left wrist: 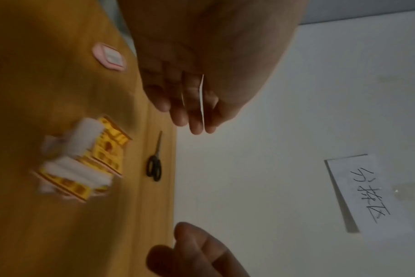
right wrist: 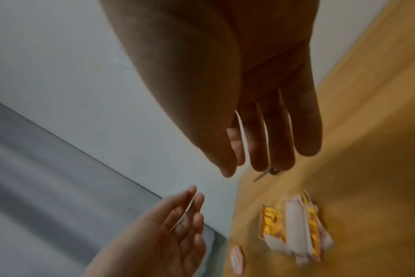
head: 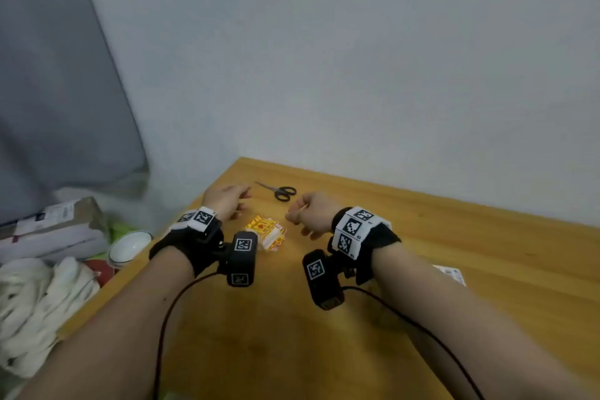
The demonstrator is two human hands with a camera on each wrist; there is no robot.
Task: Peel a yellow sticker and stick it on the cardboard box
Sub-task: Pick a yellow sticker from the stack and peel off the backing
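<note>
A pile of yellow sticker sheets (head: 266,232) (left wrist: 83,159) (right wrist: 294,230) with curled white backing lies on the wooden table (head: 422,269) between my hands. My left hand (head: 242,200) (left wrist: 197,129) hovers above the table's far left corner with fingers nearly straight. It pinches a thin pale slip of paper (left wrist: 201,97), seen edge-on, between two fingers. My right hand (head: 292,217) (right wrist: 249,168) hangs above the table right of the pile, fingers relaxed and thumb near the forefinger, with nothing plainly in it. A cardboard box (head: 65,214) with labels lies off the table at far left.
Black scissors (head: 280,192) (left wrist: 154,165) lie near the table's far edge by the wall. A small pink sticker (left wrist: 109,56) (right wrist: 236,258) lies on the wood near the pile. White cloth (head: 35,308) and a bowl (head: 130,245) sit beside the table's left edge.
</note>
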